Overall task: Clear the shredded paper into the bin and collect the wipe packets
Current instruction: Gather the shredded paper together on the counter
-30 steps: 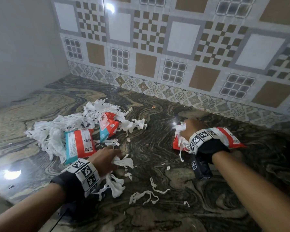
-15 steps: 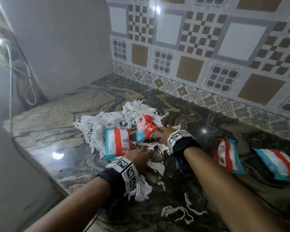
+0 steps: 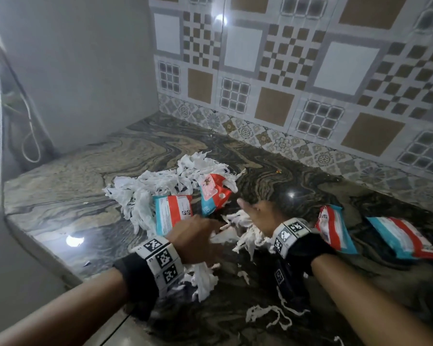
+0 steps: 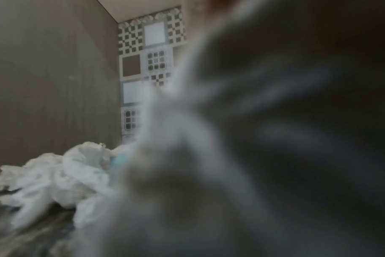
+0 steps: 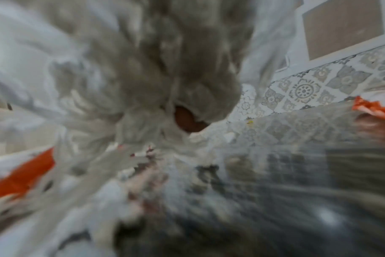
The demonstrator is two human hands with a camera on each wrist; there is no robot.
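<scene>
Both hands were down on the counter [image 3: 60, 176], close together in the loose shreds at the near side. The left hand [image 3: 195, 236] looked curled over a clump of paper, strips hanging below the wrist; the motion blur meant I couldn't swear to the grip. The right hand [image 3: 258, 216] was closed on a bunch too, and its wrist view showed only white strips wrapped over a fingertip [image 5: 187, 120].

Progress? Early days, I'd have said. The main pile [image 3: 165, 181] was on the counter, with one packet [image 3: 173, 213] lying on its near edge and a second packet [image 3: 214, 193] half buried. Two more packets [image 3: 334, 228] [image 3: 403, 238] lay apart to the right, clear of paper. Stray strips [image 3: 268, 313] trailed nearer the edge. No bin was in sight.
</scene>
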